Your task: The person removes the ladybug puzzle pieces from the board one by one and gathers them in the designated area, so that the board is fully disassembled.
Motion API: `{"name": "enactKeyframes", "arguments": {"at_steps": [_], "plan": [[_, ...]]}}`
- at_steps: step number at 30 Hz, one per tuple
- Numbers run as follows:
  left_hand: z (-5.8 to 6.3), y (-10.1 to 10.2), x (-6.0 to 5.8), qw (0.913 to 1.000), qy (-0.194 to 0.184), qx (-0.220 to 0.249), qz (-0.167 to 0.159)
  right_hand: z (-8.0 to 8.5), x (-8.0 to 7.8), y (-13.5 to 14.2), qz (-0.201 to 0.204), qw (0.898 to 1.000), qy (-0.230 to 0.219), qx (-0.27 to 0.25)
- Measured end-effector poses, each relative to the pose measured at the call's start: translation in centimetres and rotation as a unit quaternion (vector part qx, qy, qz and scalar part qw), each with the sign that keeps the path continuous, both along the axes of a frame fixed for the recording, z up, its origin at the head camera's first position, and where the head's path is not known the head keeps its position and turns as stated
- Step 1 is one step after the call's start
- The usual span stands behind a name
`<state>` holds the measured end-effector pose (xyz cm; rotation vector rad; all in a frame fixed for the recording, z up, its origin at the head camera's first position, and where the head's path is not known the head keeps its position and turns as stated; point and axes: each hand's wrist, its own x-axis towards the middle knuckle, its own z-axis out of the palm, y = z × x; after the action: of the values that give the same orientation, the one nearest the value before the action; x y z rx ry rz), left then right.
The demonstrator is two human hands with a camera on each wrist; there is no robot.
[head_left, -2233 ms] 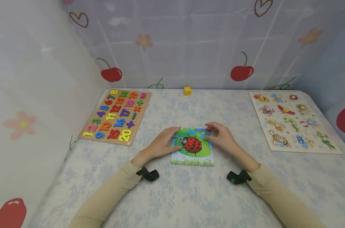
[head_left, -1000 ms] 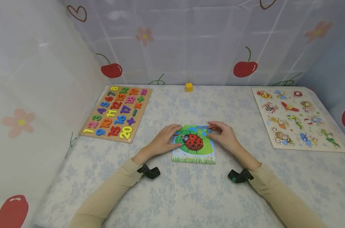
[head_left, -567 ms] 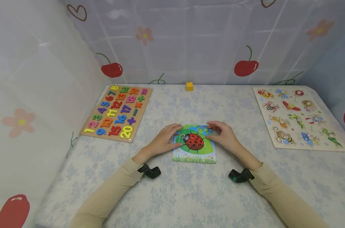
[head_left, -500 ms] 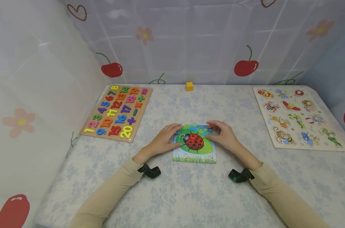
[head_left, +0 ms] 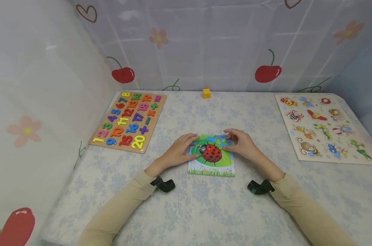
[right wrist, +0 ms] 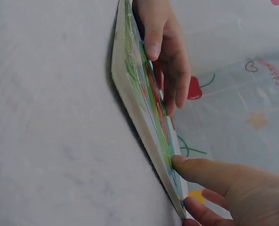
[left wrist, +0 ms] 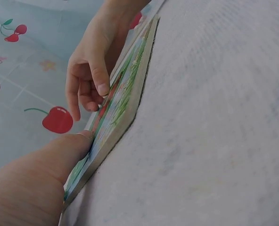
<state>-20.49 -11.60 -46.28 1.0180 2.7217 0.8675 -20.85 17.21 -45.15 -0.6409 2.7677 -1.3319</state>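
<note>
A square ladybug jigsaw puzzle [head_left: 211, 167] lies flat on the cloth, its grassy strip toward me. My left hand [head_left: 176, 152] rests on its left side, thumb on the picture and fingers reaching toward the upper left corner. At the upper right stands my right hand [head_left: 243, 146], the thumb tip touching the picture and the fingers loosely bent at the corner. In the right wrist view, the thumb of the right hand [right wrist: 252, 188] lies on the face of the puzzle [right wrist: 139, 89], with other fingertips by its edge. The left wrist view has the left thumb on the puzzle [left wrist: 116, 110].
A number board [head_left: 149, 131] full of coloured numerals lies at the left. To the right is an insect puzzle board [head_left: 312, 133]. A small yellow cube [head_left: 206, 93] sits at the back edge, before a printed curtain [head_left: 220, 41]. Each wrist carries a black mount [head_left: 163, 184].
The head view has shifted slightly. Both hands stay at the ladybug puzzle in nearly the same pose, with the right fingers moving only a little. The puzzle keeps its place between them.
</note>
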Motion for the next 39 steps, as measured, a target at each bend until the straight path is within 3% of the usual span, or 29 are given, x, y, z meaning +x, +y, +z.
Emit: {"name": "enactKeyframes", "arguments": {"at_steps": [5, 14, 22, 28, 39], "plan": [[0.0, 0.0, -0.1, 1.0000, 0.003, -0.003, -0.003, -0.1, -0.1, -0.1, -0.007, 1.000, -0.013, 0.012], [-0.1, 0.1, -0.3, 0.9999, 0.003, -0.010, -0.002, 0.3, 0.2, -0.2, 0.010, 0.999, 0.025, 0.044], [0.0, 0.0, -0.2, 1.0000, 0.005, -0.008, -0.003, 0.0, -0.2, -0.1, 0.030, 0.999, -0.007, 0.024], [0.2, 0.0, 0.0, 1.0000, -0.003, -0.006, -0.001, -0.1, -0.4, 0.0, 0.041, 0.999, 0.005, 0.015], [0.3, 0.0, -0.1, 1.0000, -0.002, -0.005, -0.004, 0.9, 0.3, -0.3, 0.002, 0.998, 0.011, 0.064]]}}
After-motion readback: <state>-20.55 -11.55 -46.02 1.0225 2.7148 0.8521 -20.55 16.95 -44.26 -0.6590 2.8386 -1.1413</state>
